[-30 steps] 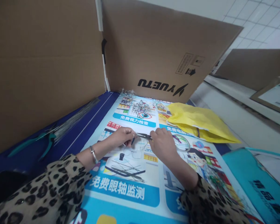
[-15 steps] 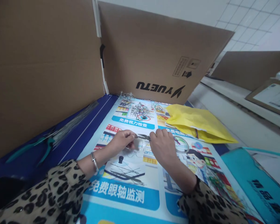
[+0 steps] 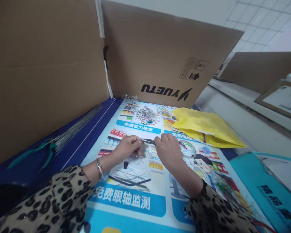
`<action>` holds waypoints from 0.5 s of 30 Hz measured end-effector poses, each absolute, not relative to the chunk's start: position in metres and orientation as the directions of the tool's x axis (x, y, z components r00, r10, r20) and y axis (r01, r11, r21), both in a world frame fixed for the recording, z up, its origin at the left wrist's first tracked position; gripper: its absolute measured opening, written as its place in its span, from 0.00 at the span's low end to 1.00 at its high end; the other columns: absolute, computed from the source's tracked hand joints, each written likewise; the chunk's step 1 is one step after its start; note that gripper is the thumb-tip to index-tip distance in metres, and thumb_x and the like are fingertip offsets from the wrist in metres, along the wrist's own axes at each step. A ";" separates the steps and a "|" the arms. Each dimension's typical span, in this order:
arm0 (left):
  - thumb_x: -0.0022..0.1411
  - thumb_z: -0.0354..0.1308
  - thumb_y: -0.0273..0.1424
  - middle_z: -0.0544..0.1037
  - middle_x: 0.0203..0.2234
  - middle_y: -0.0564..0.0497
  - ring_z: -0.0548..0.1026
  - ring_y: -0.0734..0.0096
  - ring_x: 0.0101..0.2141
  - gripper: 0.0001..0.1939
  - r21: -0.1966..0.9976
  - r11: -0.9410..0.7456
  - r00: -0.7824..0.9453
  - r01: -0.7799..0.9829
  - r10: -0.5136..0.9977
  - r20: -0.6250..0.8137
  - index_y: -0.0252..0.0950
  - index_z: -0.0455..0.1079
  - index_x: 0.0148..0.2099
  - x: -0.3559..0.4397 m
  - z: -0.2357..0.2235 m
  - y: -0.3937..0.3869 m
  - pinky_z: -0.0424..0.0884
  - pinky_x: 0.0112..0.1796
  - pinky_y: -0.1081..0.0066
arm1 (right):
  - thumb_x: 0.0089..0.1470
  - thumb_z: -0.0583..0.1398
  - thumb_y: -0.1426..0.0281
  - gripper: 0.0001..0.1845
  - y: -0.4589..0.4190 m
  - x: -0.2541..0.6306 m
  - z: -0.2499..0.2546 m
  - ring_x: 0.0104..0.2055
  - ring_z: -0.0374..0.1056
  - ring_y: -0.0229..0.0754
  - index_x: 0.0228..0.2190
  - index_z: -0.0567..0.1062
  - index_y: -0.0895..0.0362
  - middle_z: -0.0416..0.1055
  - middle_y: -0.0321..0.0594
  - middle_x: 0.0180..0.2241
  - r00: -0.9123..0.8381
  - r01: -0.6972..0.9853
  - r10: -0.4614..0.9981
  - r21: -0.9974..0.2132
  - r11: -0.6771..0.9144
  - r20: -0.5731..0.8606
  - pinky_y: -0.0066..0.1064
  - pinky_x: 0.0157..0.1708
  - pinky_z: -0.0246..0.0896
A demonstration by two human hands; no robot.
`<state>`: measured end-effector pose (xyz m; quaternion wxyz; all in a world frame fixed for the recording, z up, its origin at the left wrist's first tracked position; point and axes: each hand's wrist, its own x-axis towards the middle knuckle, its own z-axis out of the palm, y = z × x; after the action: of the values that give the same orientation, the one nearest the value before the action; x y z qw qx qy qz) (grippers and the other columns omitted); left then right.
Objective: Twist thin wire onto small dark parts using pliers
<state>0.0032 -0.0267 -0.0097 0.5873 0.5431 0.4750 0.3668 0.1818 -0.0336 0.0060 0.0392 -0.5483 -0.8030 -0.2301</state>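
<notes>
My right hand (image 3: 168,151) is closed around a pair of pliers (image 3: 149,141), whose dark jaws point left toward my other hand. With its fingers pinched, my left hand (image 3: 128,146) holds a thin wire (image 3: 148,149) that curves in a loop below the plier jaws. The jaw tips meet the wire close to my left fingertips; whether they grip it is too small to tell. Several cut dark wire pieces (image 3: 131,180) lie scattered on the printed poster sheet (image 3: 126,223) below my hands. A round coil of wire (image 3: 191,149) rests just right of my right hand.
Teal-handled pliers (image 3: 30,157) and a bundle of straight wires (image 3: 79,127) lie on the left. Tangled wire scraps (image 3: 145,112) sit at the back. A yellow bag (image 3: 206,126) and a teal packet (image 3: 264,191) are on the right. Cardboard walls (image 3: 165,55) stand behind and left.
Both hands stay almost in place, with the pliers and wire still between them. My right hand has shifted very slightly left and up.
</notes>
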 end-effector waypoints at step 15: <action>0.51 0.56 0.35 0.70 0.16 0.54 0.70 0.78 0.16 0.10 0.972 0.220 0.395 -0.081 0.902 -0.171 0.32 0.65 0.26 -0.003 -0.017 -0.021 0.61 0.20 0.79 | 0.56 0.50 0.63 0.10 -0.026 0.185 -0.006 0.33 0.66 0.39 0.33 0.69 0.53 0.71 0.36 0.32 -0.315 0.944 0.949 0.109 0.310 0.025 0.27 0.25 0.45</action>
<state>-0.0030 -0.0212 -0.0173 0.6662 0.5039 0.4075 0.3691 0.1850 -0.0257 -0.0063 -0.0219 -0.5850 -0.8091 -0.0515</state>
